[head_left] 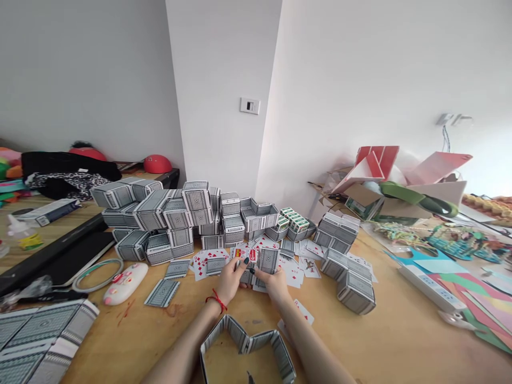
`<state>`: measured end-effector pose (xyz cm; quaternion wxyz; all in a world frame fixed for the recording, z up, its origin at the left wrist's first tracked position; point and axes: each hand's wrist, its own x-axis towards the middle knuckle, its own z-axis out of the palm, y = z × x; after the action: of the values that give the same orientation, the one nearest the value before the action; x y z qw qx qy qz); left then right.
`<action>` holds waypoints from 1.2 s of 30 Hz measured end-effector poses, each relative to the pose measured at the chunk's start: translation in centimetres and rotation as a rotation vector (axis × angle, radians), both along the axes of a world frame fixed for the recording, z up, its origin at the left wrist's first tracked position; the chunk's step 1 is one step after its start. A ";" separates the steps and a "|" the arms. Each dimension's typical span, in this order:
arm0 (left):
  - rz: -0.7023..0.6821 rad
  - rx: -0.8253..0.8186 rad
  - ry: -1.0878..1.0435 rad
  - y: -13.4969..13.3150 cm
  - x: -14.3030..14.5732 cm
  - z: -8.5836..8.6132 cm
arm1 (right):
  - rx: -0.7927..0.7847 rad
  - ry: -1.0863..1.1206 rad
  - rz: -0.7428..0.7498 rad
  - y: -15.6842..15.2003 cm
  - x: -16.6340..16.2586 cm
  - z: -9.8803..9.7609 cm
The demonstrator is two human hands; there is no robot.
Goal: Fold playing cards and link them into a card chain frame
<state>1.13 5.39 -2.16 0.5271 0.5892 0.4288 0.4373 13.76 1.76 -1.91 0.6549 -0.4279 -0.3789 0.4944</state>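
My left hand (232,280) and my right hand (274,282) meet over a scatter of playing cards (208,262) on the wooden table (380,341). Both pinch a folded playing card (267,261), patterned back up. A red string circles my left wrist. Behind the hands stands a wall of small boxes folded from cards (176,218). Close to me, between my forearms, sits a zigzag frame of joined cards (248,344).
More card boxes (348,266) stand to the right, with green card packs (296,220) behind. A white oval case (125,284) and a tape ring (98,274) lie left. A power strip (430,288), coloured paper (480,298) and cardboard boxes (384,176) fill the right side.
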 end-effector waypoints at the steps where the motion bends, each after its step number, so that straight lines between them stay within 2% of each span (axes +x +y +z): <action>1: 0.033 0.050 0.035 0.1 -0.1 0.1 | -0.002 -0.006 -0.018 0.0 0.1 0.0; 4: 0.107 0.180 0.115 0.4 -0.4 0.2 | -0.016 -0.032 -0.047 0.0 0.2 0.1; 13: 0.141 0.119 0.026 0.7 -0.6 -0.2 | 0.023 -0.057 -0.004 -0.1 -0.1 0.5; 20: 0.106 0.236 0.047 0.1 -0.5 0.7 | 0.001 0.004 -0.039 0.0 0.1 0.3; 29: 0.140 0.280 0.105 0.5 -0.7 -0.2 | -0.006 0.017 0.002 0.0 0.0 0.4; 36: 0.157 0.260 0.134 0.5 -0.7 0.1 | -0.040 -0.015 0.004 0.0 0.0 0.2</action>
<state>0.42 5.87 -2.06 0.3809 0.6449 0.4476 0.4886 13.76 1.79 -1.73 0.6424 -0.4438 -0.3746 0.4999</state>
